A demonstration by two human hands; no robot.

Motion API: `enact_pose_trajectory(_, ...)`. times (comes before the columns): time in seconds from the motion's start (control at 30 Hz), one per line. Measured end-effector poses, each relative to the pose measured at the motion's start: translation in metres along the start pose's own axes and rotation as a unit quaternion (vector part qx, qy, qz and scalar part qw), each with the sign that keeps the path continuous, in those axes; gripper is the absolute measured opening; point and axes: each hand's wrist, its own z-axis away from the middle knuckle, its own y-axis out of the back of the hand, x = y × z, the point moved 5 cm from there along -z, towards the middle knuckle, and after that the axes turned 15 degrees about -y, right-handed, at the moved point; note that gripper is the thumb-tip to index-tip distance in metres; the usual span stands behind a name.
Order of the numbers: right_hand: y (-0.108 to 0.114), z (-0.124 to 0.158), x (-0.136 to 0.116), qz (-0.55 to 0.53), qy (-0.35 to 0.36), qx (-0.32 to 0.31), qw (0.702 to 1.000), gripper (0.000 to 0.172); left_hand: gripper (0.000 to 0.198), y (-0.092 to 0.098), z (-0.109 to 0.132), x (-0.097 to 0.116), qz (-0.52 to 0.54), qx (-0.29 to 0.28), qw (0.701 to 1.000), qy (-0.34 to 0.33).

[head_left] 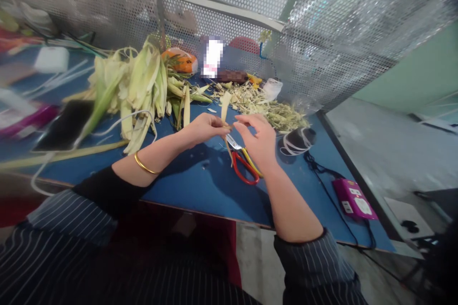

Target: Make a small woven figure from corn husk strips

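Observation:
My left hand pinches a pale strip of corn husk between thumb and fingertips. The strip stands up above the fingers, and a narrow tail hangs below them. Close on its right is my right hand, thumb and forefinger brought together near the strip's pinched part. Anything between those fingertips is too small to make out. Scissors with one red and one yellow handle lie on the table just under the hands, partly covered by my right hand.
Long corn husks are heaped at the left, beside a dark phone with a white cable. Husk scraps lie behind my hands. A dark spool wound with white cord and a purple power strip are at the right. Perforated mesh borders the back.

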Motion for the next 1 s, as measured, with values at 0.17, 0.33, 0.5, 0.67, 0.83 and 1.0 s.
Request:
enact_pose_trajectory(0.17,-0.018,-0.001,0.010,0.071,0.034,-0.035,0.996,0.014,0.029,-0.014,0.006,0.000,-0.107,-0.061,0.992,0.026)
enact_pose_trajectory(0.33,-0.021,0.001,0.015,0.009,-0.003,0.004,1.000,0.027,0.026,-0.024,0.009,0.000,-0.077,-0.101,0.992,-0.007)
enact_pose_trajectory(0.5,-0.020,0.004,0.016,0.013,-0.015,0.023,1.000,0.029,0.026,-0.028,0.012,-0.003,-0.064,-0.130,0.989,-0.002)
enact_pose_trajectory(0.67,-0.009,-0.009,0.032,-0.039,-0.057,0.060,0.996,0.016,0.019,-0.022,0.010,-0.009,0.046,-0.033,0.996,0.062)
enact_pose_trajectory(0.83,-0.015,-0.015,0.061,-0.232,-0.272,0.020,0.934,0.030,0.041,-0.014,0.006,-0.017,0.135,0.039,0.986,0.094)
enact_pose_trajectory(1.0,-0.037,-0.004,0.047,-0.297,-0.278,-0.148,0.901,0.031,0.029,-0.016,0.008,-0.016,0.129,0.018,0.986,0.103)
